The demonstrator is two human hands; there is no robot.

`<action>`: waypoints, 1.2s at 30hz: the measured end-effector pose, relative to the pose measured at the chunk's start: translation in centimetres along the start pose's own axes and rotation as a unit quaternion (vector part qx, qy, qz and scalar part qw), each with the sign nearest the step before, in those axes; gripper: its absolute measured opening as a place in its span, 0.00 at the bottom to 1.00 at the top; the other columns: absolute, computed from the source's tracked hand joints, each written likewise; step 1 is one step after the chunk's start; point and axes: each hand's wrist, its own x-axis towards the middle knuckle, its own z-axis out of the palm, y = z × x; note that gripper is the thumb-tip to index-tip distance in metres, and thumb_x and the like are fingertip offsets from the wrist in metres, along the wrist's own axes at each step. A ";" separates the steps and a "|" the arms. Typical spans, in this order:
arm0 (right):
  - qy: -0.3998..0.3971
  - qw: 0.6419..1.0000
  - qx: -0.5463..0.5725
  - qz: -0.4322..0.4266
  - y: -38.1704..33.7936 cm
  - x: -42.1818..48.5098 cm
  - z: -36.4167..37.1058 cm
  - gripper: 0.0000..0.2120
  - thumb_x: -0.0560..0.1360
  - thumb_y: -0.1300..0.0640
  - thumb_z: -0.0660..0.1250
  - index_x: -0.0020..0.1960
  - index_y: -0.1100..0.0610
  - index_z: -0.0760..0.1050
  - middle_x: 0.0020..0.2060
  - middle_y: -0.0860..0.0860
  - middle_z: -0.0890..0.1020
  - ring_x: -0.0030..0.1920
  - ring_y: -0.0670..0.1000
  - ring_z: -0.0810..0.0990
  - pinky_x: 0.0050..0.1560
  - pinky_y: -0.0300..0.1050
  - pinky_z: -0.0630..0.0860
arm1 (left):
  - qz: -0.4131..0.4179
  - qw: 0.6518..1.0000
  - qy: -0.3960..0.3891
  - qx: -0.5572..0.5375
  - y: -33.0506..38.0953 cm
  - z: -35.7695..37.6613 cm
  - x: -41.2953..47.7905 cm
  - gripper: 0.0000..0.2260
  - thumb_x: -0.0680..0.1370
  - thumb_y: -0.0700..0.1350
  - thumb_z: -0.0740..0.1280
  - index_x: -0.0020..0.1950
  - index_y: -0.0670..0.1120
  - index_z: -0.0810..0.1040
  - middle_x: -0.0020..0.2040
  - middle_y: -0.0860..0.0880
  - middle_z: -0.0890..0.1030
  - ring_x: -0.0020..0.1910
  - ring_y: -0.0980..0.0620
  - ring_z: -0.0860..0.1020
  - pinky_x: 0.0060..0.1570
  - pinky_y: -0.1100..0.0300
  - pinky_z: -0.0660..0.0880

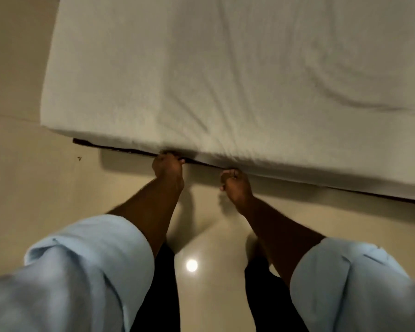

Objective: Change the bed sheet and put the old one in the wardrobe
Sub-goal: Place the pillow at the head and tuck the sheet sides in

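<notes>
A white bed sheet (225, 80) covers the mattress, lightly wrinkled, with a deeper crease at the right. Both my hands are at the near lower edge of the mattress. My left hand (168, 166) has its fingers curled under the sheet's edge, fingertips hidden beneath it. My right hand (235, 185) is beside it to the right, fingers curled at the same edge where sheet meets the dark bed base (120, 149). Both sleeves are light blue and rolled up.
The glossy cream tiled floor (34, 188) surrounds the bed at the left and near side, with a lamp reflection between my legs. The mattress's near left corner (46, 121) overhangs the base. The wardrobe is not in view.
</notes>
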 end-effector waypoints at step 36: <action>0.076 0.982 -0.066 0.158 -3.6 2.3 13.7 0.17 0.79 0.51 0.65 0.66 0.56 0.74 0.69 0.60 0.75 0.67 0.61 0.77 0.68 0.54 0.75 | -0.087 0.990 -0.103 -0.048 5.7 -7.9 6.9 0.10 0.79 0.47 0.66 0.54 0.42 0.81 0.49 0.46 0.87 0.43 0.49 0.87 0.38 0.58 0.73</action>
